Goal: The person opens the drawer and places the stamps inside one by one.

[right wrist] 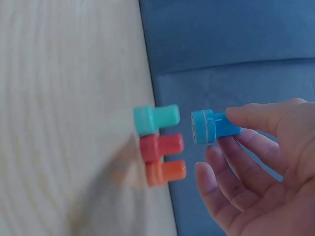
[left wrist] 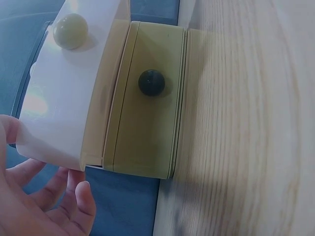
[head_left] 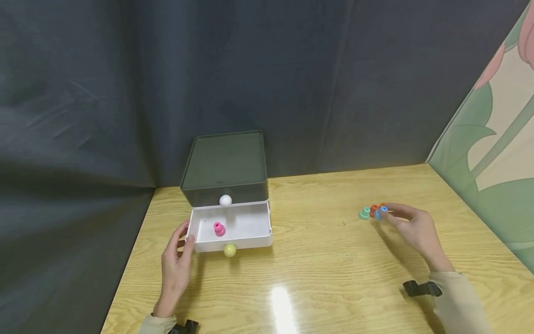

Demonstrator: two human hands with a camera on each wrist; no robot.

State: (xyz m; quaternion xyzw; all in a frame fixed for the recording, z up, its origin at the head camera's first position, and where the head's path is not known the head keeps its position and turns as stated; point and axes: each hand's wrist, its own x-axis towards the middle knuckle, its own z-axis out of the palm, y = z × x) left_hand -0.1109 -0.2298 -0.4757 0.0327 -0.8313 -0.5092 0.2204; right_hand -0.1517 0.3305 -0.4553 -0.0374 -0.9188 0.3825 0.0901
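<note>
My right hand (head_left: 418,230) pinches a small blue toy stamp (right wrist: 209,127) by its handle between thumb and fingers, raised off the table. Close beside it stand three more stamps: a green one (right wrist: 156,119), a red one (right wrist: 161,147) and an orange one (right wrist: 166,172). At the left, my left hand (head_left: 177,264) grips the front left corner of a pulled-out white drawer (head_left: 258,241), thumb at its top edge. Inside that drawer is a pink stamp (head_left: 219,229). A round yellow knob (head_left: 230,251) sits on the drawer's front.
The drawer belongs to a dark-topped drawer box (head_left: 227,160) with a white knob (head_left: 225,201) above. Below it, a lower drawer (left wrist: 142,118) with a dark knob is closed. Dark cloth (head_left: 292,83) hangs behind the wooden table (head_left: 317,260); a flowered panel (head_left: 500,139) borders the right.
</note>
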